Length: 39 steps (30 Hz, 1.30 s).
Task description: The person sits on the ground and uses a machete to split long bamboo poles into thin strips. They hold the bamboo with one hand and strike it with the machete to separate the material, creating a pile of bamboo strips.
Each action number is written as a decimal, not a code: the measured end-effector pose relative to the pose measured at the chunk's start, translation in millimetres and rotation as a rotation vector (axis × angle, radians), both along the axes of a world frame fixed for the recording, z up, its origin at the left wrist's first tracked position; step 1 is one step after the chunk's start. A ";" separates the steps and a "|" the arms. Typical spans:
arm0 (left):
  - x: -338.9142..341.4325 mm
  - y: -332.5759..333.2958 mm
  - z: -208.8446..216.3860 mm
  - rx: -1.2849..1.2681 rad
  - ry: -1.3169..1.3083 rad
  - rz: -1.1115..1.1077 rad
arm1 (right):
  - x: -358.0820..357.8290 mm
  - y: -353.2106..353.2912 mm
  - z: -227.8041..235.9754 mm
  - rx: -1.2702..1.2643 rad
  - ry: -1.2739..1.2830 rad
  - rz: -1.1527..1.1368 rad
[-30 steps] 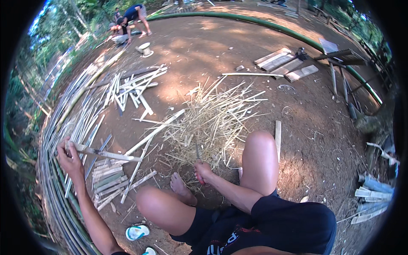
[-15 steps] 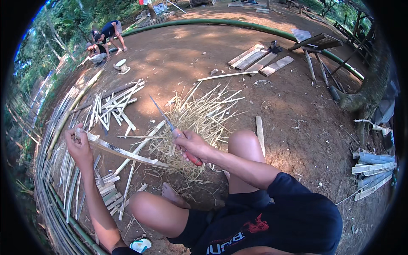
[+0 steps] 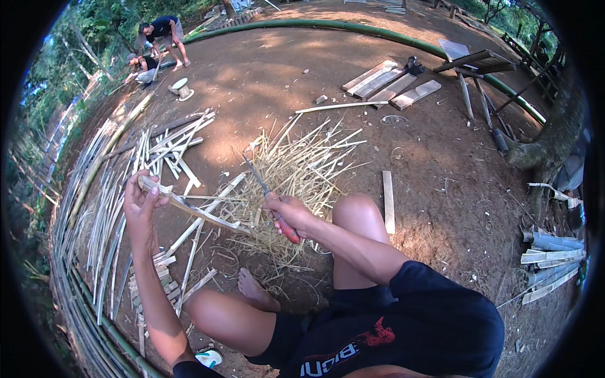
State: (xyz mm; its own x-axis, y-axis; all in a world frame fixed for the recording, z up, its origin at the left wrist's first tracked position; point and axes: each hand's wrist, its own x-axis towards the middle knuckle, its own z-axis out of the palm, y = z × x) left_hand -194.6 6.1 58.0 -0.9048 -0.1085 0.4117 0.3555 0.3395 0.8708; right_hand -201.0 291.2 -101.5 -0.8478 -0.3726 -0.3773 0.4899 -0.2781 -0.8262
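Note:
My left hand point(image 3: 144, 203) is raised at the left, its fingers closed round the upper end of a split bamboo strip point(image 3: 200, 213). The strip slants down to the right, and its lower end lies over a heap of pale bamboo shavings point(image 3: 305, 160). In front of my right knee, my right hand point(image 3: 288, 214) grips the red handle of a knife point(image 3: 257, 176). The narrow blade points up and away to the left, over the shavings. Blade and strip are apart.
Cut bamboo sticks point(image 3: 173, 148) lie beyond my left hand, with long bamboo strips point(image 3: 104, 233) along the left. Short bamboo pieces point(image 3: 165, 281) are near my left forearm. Flat boards point(image 3: 384, 80) lie far ahead. Two people point(image 3: 165, 38) bend and crouch at the far left.
My left hand has moved slightly right and turned the bamboo strip, so its dark-marked face no longer shows. The knife tip has shifted right and a little nearer.

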 end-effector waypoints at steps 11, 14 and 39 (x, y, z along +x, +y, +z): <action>-7.5 -16.8 9.2 -0.065 0.110 0.133 | -0.7 -5.5 -2.0 0.023 0.102 0.049; -16.2 -10.0 18.5 -0.133 0.182 0.227 | -2.6 -10.5 -1.4 0.004 0.116 0.060; 4.1 -7.6 1.7 -0.238 0.152 0.331 | 30.2 -33.4 18.1 0.397 0.632 0.095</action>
